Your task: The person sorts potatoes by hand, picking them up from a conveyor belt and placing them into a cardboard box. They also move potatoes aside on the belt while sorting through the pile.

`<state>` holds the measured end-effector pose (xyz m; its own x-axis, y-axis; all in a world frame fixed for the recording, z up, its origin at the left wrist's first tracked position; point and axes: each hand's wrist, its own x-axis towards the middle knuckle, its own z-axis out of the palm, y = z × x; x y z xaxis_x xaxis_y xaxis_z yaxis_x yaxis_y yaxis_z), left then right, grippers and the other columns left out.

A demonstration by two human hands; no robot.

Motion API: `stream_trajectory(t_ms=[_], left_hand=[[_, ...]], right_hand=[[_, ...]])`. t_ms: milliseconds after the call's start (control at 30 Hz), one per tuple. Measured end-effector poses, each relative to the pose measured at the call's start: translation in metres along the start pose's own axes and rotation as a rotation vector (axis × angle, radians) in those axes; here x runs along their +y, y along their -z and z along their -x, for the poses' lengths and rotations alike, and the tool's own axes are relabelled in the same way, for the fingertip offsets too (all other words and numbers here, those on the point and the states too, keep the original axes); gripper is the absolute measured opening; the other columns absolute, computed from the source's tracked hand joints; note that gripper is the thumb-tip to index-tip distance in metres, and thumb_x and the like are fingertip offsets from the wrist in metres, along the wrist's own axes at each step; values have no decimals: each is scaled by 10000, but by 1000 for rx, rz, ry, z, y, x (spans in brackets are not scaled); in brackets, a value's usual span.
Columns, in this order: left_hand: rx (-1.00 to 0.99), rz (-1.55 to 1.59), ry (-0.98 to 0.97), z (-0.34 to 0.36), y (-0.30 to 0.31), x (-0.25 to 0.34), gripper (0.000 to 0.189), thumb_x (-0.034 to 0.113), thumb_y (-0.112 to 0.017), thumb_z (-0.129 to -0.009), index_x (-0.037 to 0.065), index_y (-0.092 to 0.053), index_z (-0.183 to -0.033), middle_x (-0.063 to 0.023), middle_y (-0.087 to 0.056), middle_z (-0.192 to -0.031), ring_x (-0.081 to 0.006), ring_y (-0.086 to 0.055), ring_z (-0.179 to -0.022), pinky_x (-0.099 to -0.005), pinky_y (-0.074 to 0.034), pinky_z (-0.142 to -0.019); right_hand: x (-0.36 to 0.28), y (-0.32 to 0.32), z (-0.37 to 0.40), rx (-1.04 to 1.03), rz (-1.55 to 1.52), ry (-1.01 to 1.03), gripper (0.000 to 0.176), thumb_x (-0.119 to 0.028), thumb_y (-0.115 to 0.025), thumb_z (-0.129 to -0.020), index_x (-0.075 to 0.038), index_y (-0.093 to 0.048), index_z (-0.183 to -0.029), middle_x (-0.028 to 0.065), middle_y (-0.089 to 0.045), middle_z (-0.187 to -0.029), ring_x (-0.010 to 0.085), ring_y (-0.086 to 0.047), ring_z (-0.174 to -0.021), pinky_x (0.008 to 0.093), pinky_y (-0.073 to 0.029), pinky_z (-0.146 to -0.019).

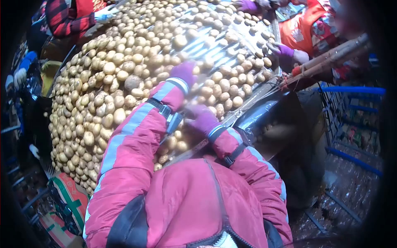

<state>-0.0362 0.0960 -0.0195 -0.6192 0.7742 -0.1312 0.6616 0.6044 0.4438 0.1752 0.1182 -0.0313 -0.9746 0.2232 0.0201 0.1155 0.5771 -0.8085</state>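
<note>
Potatoes (pixel 122 75) heaped around left hand (pixel 183 75) and right hand (pixel 203 119); fingers blurred, grip indeterminable. Apparent step: working through them by hand; next move calls for fingers settled around potatoes.

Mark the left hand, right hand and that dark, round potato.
Left hand (pixel 184 73), head view: its gloved back.
Right hand (pixel 203 119), head view: its gloved back.
Dark potato (pixel 132 82), head view: its upper face.

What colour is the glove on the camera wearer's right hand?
Purple: the fabric glove shows in the head view, the only one here.
</note>
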Motion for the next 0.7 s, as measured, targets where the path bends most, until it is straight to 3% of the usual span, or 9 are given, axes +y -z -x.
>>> stream_trajectory(t_ms=[100,167,233,267,333,367,433,500,700], left_hand=[[-95,190,101,2,17,16,557,337,-733,-767,107,-623,-1262,-203,-655,-1194,-348,-650,-1074,-416,-523,-938],[-38,398,53,18,20,10,548,268,-733,-800,64,-615,-1294,-138,-693,-1104,-235,-678,-964,-333,-547,-877],[-102,694,110,56,39,25,543,213,-711,-824,32,-592,-1322,-104,-687,-1089,-164,-656,-920,-293,-550,-839],[-198,918,158,79,43,39,529,317,-678,-834,91,-602,-1306,-211,-679,-1108,-278,-694,-952,-406,-573,-842],[-193,789,-66,121,25,59,470,276,-679,-860,74,-613,-1279,-158,-645,-1203,-273,-657,-1056,-393,-554,-873],[-179,728,-175,141,16,69,440,255,-680,-873,66,-618,-1265,-131,-628,-1251,-271,-639,-1108,-386,-544,-889],[-352,1034,-191,161,36,101,576,220,-662,-864,10,-525,-1382,-150,-639,-1250,-217,-592,-1173,-331,-464,-1018],[-387,796,-111,173,46,99,545,214,-655,-885,3,-537,-1373,-157,-635,-1271,-229,-586,-1195,-347,-453,-1036],[-36,311,-12,169,13,27,490,194,-671,-890,27,-574,-1340,-210,-636,-1261,-327,-640,-1122,-389,-516,-952]], right_hand=[[-26,36,8,-20,-313,-244,424,-307,-629,-889,-90,-645,-1253,172,-655,-1162,358,-639,-1010,434,-512,-924],[-1,34,16,214,-380,-258,436,-276,-630,-928,-67,-603,-1309,164,-644,-1187,323,-663,-980,407,-535,-879],[-11,62,12,164,-1099,-613,451,-250,-634,-955,-45,-565,-1351,148,-637,-1218,264,-656,-1041,382,-529,-893],[17,48,18,141,-1352,-572,450,-213,-606,-978,-45,-528,-1388,144,-623,-1249,233,-644,-1080,383,-525,-914],[34,37,24,229,-239,3,402,-209,-583,-996,-39,-553,-1359,130,-626,-1239,221,-641,-1081,379,-525,-922],[37,34,30,194,-222,20,367,-189,-589,-981,-41,-584,-1317,126,-634,-1227,237,-645,-1073,379,-526,-923],[43,30,41,125,-190,56,303,-149,-599,-952,-45,-644,-1233,118,-651,-1202,270,-654,-1056,379,-529,-927],[77,13,71,24,3,105,276,-140,-611,-930,-48,-672,-1184,115,-660,-1187,272,-654,-1059,373,-526,-931],[50,86,150,268,-1060,-568,233,-133,-561,-956,-6,-701,-1093,113,-708,-1035,186,-681,-893,343,-565,-796]])
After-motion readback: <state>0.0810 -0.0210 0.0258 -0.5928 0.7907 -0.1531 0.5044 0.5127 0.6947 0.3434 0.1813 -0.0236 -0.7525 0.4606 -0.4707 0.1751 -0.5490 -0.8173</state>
